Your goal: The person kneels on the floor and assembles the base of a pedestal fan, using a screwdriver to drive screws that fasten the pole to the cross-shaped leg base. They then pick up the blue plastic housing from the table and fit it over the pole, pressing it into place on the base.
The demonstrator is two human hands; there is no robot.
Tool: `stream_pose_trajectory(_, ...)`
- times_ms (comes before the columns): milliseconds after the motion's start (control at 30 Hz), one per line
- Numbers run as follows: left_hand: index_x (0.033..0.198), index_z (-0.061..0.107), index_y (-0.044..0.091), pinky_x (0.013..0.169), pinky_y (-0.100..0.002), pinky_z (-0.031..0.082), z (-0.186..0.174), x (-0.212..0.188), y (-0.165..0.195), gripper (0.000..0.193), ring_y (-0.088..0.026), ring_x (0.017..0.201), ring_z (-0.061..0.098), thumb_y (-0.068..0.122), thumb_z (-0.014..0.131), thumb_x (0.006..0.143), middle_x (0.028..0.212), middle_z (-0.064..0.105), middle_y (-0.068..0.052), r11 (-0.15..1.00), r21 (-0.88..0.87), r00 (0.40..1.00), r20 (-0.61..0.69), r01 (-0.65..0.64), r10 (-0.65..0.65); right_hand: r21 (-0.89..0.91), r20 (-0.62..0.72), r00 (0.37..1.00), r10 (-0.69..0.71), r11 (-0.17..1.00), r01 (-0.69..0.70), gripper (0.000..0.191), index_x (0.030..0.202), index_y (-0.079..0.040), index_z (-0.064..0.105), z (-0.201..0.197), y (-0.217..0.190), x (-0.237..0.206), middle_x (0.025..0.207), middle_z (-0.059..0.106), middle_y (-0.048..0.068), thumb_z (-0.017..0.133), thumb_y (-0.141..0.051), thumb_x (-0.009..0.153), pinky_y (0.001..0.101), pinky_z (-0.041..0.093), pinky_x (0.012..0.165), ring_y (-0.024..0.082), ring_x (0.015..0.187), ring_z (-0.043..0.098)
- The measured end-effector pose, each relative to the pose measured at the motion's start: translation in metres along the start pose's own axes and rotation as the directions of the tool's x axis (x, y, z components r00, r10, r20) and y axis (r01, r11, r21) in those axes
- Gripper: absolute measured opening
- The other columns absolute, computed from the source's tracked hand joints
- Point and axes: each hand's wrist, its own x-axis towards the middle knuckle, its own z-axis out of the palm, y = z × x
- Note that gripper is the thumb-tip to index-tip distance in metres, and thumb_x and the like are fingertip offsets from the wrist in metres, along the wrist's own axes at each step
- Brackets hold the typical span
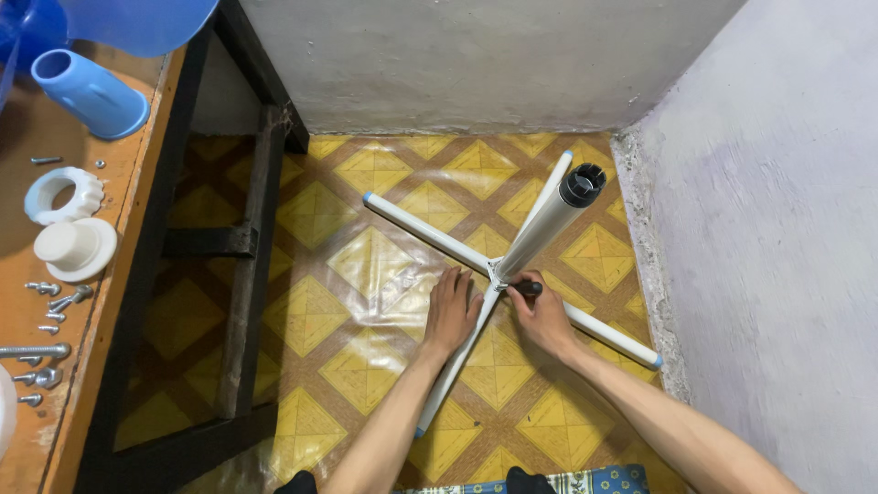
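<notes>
My left hand (450,311) lies flat and open on the white cross base (430,233) on the floor while my right hand (540,316) squeezes a black tool (527,288) at its middle (the tall pole (549,220) might wobble over if I slip)

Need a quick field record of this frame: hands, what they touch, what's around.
left hand: flat on cross base, near hub
right hand: grips dark tool handle at hub
pole: white, rises from hub, black cap
floor: yellow patterned tiles
table: at left, holds screws, white knobs, blue tube
</notes>
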Motion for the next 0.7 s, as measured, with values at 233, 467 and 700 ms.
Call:
stream_pose_trajectory(233,0.144,0.050,0.009,0.117,-0.063,0.016,-0.017,0.076,-0.013,0.073,-0.036,0.148,0.031,0.048,0.069,0.086,0.154,0.040,-0.021,0.915,0.344,0.967,0.212,-0.212,0.145,0.000,-0.033,0.996,-0.079,0.997,0.079,0.026,0.116,-0.003,0.063,0.006,0.001,0.005,0.097,0.078,0.011,0.069,-0.019,0.096,0.0328,0.055,0.067,0.016,0.075,0.070)
stream_pose_trajectory(467,0.132,0.065,0.020,0.120,-0.068,0.010,-0.024,0.096,-0.017,0.067,-0.024,0.140,0.043,0.066,0.068,0.082,0.136,0.058,-0.008,0.901,0.402,0.912,0.410,-0.166,-0.015,-0.132,0.056,0.980,-0.190,0.972,0.196,0.028,0.116,-0.006,0.072,0.004,0.001,0.012,0.097,0.079,0.013,0.071,-0.024,0.095,0.0331,0.061,0.069,0.018,0.080,0.076)
stream_pose_trajectory(700,0.118,0.073,0.019,0.122,-0.062,0.016,-0.031,0.086,-0.022,0.066,-0.024,0.132,0.050,0.068,0.073,0.075,0.126,0.062,-0.009,0.899,0.411,0.931,0.366,-0.153,-0.009,-0.160,0.085,0.995,-0.061,0.984,0.074,0.034,0.117,-0.006,0.071,0.015,-0.014,0.016,0.092,0.080,0.010,0.074,-0.029,0.092,0.0330,0.060,0.068,0.019,0.076,0.077)
